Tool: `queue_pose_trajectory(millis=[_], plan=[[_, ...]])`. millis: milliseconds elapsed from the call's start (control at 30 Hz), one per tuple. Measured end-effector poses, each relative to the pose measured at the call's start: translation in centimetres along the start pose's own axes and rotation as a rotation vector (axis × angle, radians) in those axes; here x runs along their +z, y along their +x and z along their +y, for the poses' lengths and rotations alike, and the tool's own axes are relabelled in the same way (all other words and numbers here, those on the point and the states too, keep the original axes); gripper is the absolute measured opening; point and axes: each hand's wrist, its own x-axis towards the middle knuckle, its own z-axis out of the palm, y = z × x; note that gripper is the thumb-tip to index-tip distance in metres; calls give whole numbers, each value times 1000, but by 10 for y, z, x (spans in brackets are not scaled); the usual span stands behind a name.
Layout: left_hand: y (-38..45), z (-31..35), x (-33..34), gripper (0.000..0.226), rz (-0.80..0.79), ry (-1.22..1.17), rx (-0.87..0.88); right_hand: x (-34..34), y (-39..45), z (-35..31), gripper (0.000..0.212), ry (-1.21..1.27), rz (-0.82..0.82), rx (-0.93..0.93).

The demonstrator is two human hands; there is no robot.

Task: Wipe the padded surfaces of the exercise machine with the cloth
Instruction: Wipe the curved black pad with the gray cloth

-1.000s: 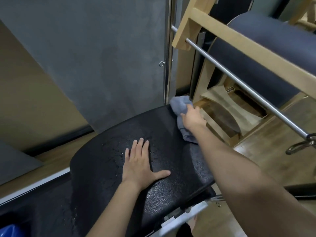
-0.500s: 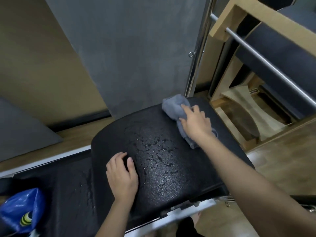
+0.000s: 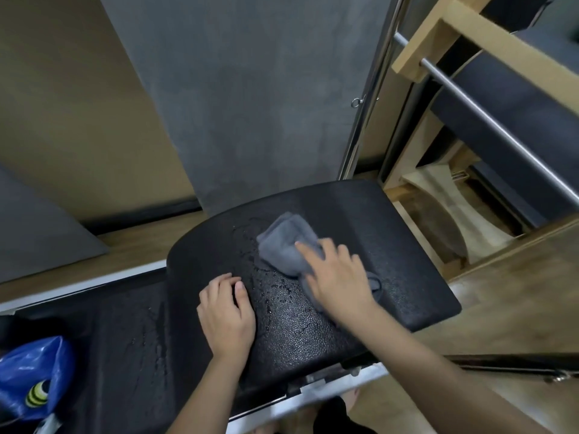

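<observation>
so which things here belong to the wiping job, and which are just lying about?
In the job:
- crumpled grey cloth
- black textured pad, wet with droplets
- right hand pressing the cloth
- left hand resting on the pad

Lying about:
- blue plastic bag
- wooden frame with steel bar

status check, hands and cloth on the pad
Right hand pressing grey cloth mid-pad. Left hand resting curled on black pad. Droplets remain between the hands. Nothing in the way.
</observation>
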Motion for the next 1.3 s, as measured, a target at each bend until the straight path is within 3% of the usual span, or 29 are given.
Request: queue_pose_trajectory(millis=[167,233,400,567,667,800,867,1000,1167,1233,1300], plan=[[3,-2,-3,37,-31,11,7,-7,61,64,52,95,-64,465],[4,-2,-3,40,-42,25,4,-8,68,66,48,135,-69,555],[5,0,-1,44,-39,58,-17,-3,15,-1,58,-54,0,220],[6,0,-3,42,-61,79,-5,9,-44,-42,72,-40,18,-88],[5,-2,-6,44,-80,83,29,-3,-29,-12,62,16,11,29],[3,-3,-9,49,-130,78,59,-12,8,52,51,104,-63,467],[2,-5,-9,46,-135,72,63,-13,10,57,52,166,-74,589],[3,-6,-7,45,-120,70,54,-9,-28,1,58,7,4,344],[4,-9,-9,41,-134,101,85,4,-102,-63,68,-25,25,6],[4,-12,-11,38,-142,97,105,2,-109,-54,67,-1,24,15],[5,-13,-13,36,-149,89,107,-4,-102,-30,64,-3,-1,142]])
